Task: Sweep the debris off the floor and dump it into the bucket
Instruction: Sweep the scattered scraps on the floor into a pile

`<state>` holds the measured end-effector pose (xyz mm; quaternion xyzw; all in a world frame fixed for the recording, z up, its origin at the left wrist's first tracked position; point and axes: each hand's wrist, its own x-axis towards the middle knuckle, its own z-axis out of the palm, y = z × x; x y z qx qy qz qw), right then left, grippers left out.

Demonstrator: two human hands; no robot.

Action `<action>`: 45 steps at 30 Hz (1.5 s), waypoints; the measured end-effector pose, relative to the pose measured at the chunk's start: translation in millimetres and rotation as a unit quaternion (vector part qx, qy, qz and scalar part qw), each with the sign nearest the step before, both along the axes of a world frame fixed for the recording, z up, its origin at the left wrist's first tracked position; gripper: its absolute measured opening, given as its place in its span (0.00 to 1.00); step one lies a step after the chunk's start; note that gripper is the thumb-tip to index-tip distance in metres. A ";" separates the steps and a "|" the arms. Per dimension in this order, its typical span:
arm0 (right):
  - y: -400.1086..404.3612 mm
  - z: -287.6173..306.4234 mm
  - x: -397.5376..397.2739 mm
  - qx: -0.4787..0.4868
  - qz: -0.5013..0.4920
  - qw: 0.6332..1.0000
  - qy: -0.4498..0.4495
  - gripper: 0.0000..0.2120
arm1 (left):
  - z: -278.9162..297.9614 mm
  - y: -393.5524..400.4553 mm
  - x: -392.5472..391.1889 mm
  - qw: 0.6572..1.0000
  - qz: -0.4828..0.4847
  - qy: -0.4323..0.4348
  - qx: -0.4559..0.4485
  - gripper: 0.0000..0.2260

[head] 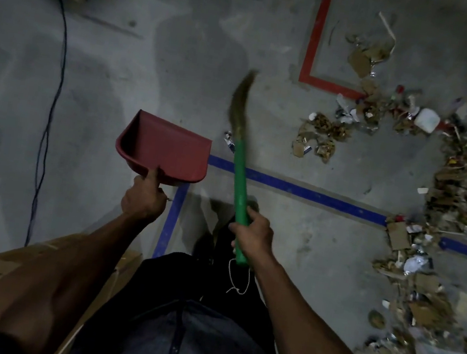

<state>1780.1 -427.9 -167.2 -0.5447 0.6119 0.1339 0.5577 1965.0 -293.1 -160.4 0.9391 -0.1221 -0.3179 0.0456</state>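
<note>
Green plastic-handled straw broom (240, 174) is riding in the right hand's (252, 233) wrap while the left hand (144, 197) is gripping the empty red plastic dustpan (167, 149); scattered cardboard-and-paper debris (443, 212), lying right, is looking light, loose.

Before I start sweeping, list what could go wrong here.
1. The cable trails across the floor to your left; stepping back could snag it.
2. The debris holds light scraps; hard strokes of the broom in your right hand may scatter them.
3. No bucket is in view, so the dustpan in your left hand might spill on the way.
</note>
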 end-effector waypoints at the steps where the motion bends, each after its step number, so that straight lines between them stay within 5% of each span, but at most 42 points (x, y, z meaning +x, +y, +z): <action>1: 6.0 -0.4 0.6 0.008 0.027 1.000 0.005 0.29 | 1.0 1.6 -0.4 1.000 0.000 -0.001 0.002 0.25; 13: -34.6 -18.0 -50.0 0.014 -0.037 0.998 0.045 0.16 | 9.4 10.2 -17.3 0.998 0.002 0.000 -0.063 0.23; 20: -53.4 -10.3 -60.6 -0.046 -0.091 0.994 0.034 0.20 | 14.6 5.2 -37.7 0.997 -0.014 0.001 -0.078 0.23; 25: -25.3 9.4 -78.2 -0.102 -0.020 0.994 0.018 0.26 | 23.6 -4.3 -59.0 0.996 -0.038 0.015 -0.081 0.22; 33: -69.0 -3.4 -104.7 -0.041 0.136 0.989 0.040 0.24 | 20.1 -51.6 -91.0 0.995 -0.062 0.016 -0.074 0.23; 39: -165.8 -41.1 -142.8 -0.020 0.079 0.995 0.049 0.21 | -6.4 -129.0 -120.9 0.996 -0.058 0.010 -0.061 0.23; 45: -269.8 -62.2 -180.2 0.031 -0.112 0.993 0.017 0.25 | -21.5 -213.2 -160.0 0.998 -0.035 -0.011 -0.056 0.23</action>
